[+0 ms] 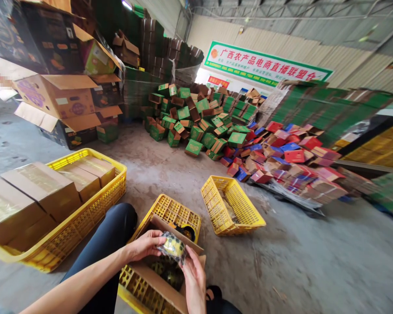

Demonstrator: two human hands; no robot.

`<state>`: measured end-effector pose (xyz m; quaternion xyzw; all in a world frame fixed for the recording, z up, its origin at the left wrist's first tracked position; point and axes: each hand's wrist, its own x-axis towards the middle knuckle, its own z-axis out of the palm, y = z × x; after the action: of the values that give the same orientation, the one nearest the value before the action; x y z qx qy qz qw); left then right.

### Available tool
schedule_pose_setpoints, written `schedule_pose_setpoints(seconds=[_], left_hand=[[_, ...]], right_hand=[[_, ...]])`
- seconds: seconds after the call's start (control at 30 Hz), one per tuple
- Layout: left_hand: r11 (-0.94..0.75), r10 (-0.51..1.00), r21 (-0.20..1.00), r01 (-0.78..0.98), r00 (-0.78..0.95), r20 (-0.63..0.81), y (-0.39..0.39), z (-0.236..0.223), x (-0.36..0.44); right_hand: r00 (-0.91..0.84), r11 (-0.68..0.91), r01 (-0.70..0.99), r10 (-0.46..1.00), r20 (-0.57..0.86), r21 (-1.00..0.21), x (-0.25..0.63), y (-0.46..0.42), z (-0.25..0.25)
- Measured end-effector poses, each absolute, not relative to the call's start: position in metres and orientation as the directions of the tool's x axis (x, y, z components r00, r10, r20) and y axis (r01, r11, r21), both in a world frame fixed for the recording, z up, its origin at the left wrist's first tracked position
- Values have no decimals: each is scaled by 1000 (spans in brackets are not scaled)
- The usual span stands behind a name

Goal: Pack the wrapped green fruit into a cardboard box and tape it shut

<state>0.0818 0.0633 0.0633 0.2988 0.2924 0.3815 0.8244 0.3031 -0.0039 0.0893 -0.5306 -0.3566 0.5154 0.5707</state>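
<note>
Between my two hands is a rounded yellow item in clear, dark-spotted plastic wrap (173, 247); its exact kind is hard to make out. My left hand (147, 245) pinches its left end with thumb and fingers. At its right end, my right hand (194, 272) grips it between thumb and fingertips. Right below lies an open cardboard box (162, 285), with more dark, wrapped pieces (172, 277) partly visible inside. The box rests on a yellow plastic crate (137, 288). Just beyond the box's far flap is a black and yellow tape dispenser (187, 232).
At left, a long yellow crate (94, 205) holds several taped cardboard boxes (41, 185). Another yellow crate (232, 209) stands ahead on the concrete floor. Farther off are heaps of green boxes (196, 126) and red and blue boxes (288, 152), plus stacked cartons (55, 96).
</note>
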Motion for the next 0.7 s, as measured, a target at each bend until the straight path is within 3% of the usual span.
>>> schedule_pose_setpoints(seconds=[0.13, 0.3, 0.43, 0.7], left_hand=[[580, 780, 674, -457, 550, -298, 64, 62, 82], [592, 772, 601, -537, 592, -233, 61, 64, 76], [543, 763, 682, -489, 628, -157, 57, 65, 74], [541, 759, 767, -344, 593, -269, 56, 73, 71]], right_hand=[[243, -5, -49, 970, -17, -999, 303, 0, 84], [291, -200, -121, 929, -227, -972, 313, 2, 74], [306, -192, -212, 918, -252, -958, 312, -1, 71], [268, -215, -240, 922, -278, -947, 303, -3, 77]])
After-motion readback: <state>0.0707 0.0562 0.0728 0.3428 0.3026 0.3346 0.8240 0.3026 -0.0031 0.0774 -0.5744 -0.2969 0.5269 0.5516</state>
